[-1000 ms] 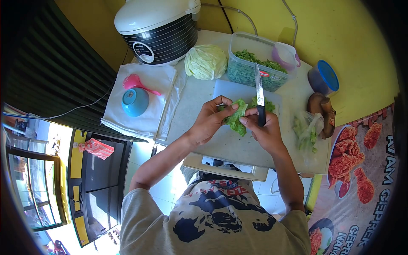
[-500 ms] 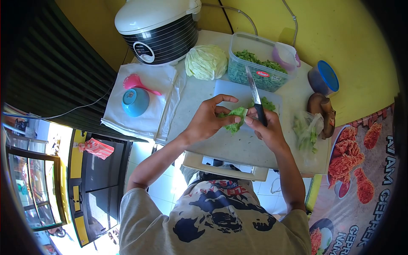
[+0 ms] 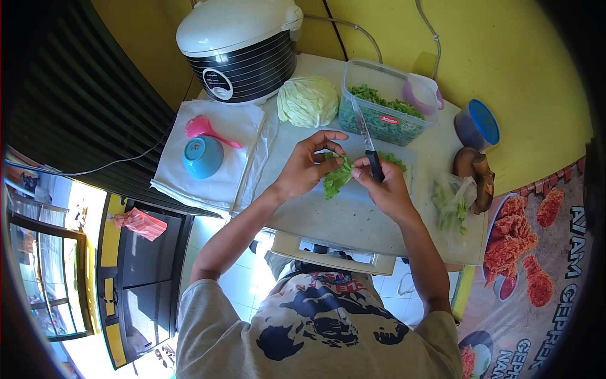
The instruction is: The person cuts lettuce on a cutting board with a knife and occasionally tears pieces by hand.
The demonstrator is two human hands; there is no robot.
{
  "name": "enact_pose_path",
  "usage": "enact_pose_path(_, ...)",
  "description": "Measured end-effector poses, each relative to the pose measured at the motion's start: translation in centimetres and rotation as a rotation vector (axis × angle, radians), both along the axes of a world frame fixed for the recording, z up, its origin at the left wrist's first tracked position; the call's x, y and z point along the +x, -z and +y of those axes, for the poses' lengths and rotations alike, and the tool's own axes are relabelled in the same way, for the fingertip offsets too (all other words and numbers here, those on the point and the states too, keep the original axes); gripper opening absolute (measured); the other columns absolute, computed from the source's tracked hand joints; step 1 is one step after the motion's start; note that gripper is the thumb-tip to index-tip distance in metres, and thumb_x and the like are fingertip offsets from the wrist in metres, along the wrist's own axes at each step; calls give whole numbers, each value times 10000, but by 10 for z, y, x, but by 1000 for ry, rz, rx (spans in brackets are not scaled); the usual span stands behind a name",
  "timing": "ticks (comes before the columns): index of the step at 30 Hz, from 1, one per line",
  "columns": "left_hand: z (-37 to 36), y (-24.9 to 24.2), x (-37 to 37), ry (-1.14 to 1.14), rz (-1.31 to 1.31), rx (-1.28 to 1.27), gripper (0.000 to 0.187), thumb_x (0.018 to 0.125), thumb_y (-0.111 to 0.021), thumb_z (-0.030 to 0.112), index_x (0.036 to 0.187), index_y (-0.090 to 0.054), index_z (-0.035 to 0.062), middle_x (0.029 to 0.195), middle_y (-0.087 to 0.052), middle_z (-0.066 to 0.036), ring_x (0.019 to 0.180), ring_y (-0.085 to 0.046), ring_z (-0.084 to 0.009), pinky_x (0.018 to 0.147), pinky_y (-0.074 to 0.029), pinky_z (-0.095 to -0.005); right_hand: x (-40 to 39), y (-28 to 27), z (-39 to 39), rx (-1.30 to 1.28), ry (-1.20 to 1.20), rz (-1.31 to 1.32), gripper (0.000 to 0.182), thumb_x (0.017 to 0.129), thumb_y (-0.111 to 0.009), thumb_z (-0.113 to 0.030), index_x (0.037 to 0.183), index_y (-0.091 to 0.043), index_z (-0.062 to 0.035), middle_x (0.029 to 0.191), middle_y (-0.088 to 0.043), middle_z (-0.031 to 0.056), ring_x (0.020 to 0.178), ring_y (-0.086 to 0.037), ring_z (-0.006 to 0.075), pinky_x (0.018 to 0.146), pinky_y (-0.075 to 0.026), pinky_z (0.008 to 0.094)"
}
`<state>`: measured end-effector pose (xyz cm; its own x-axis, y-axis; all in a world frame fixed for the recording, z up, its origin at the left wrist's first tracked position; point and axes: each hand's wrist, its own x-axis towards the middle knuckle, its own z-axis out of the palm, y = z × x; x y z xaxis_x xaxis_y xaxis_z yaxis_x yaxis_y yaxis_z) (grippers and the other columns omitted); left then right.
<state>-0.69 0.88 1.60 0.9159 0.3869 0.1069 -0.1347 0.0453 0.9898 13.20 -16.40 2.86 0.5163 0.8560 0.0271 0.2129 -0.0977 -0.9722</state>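
Observation:
My left hand (image 3: 310,165) pinches a green lettuce leaf (image 3: 336,178) above the front of the white cutting board (image 3: 409,165). Close beside it, my right hand (image 3: 385,188) holds the black-handled knife (image 3: 374,163), its blade pointing up and away, while its thumb and finger touch the leaf's edge. More lettuce lies on the board behind my right hand. Behind the board stands a clear container (image 3: 386,129) full of cut greens. A pale cabbage (image 3: 307,102) rests left of it.
A rice cooker (image 3: 246,69) stands at the back left. A blue bowl (image 3: 203,156) and pink ladle (image 3: 218,134) lie on white sheets. At the right are a blue-lidded tub (image 3: 478,125), a brown object (image 3: 475,174) and a plastic bag of greens (image 3: 449,205).
Both hands have moved slightly left with the leaf and the knife. The leaf now hangs lower and more spread out between them. The camera view has shifted a little.

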Motion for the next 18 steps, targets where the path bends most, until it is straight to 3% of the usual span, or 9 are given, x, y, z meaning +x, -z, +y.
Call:
enact_pose_path(4, -5, -18, -1, -40, 162, 156, 443, 993, -656, 13, 1425, -566, 53, 1128, -650, -52, 883, -646, -111, 793, -535, -272, 2, 13, 5, 56, 5, -91, 169, 974, -743, -144, 1040, -701, 6, 863, -692, 25, 814, -619, 95, 761, -501, 283)
enact_pose_path(7, -2, -5, 10, -128, 74, 560, 427, 1030, -639, 82, 1450, -564, 66, 1133, -684, -75, 874, -643, -122, 778, -528, -301, 5, 19, 12, 66, 24, -130, 160, 980, -739, -149, 1039, -699, -5, 835, -671, 14, 786, -594, 91, 738, -485, 284)
enact_pose_path(10, 0, -11, 8, 5, 247, 309, 428, 1056, -626, 154, 1468, -556, 61, 1089, -715, -88, 874, -625, -113, 747, -502, -293, 6, 20, 16, 95, 44, -112, 148, 988, -733, -148, 1040, -695, -15, 816, -648, 6, 771, -573, 89, 726, -476, 285)
enact_pose_path(16, 14, 12, 17, 116, 114, 112, 393, 1064, -628, 183, 1430, -582, 48, 986, -709, -72, 827, -601, -92, 725, -474, -260, 4, 16, 15, 118, 72, -155, 126, 993, -720, -120, 1056, -683, -18, 830, -660, 17, 789, -603, 97, 757, -494, 292)
enact_pose_path(18, 10, 7, 20, 20, 113, 196, 372, 1064, -627, 168, 1413, -590, 45, 993, -698, -66, 813, -604, -78, 696, -483, -250, 3, 16, 16, 102, 98, -172, 136, 985, -724, -107, 1071, -674, -14, 840, -671, 25, 801, -627, 108, 776, -507, 298)
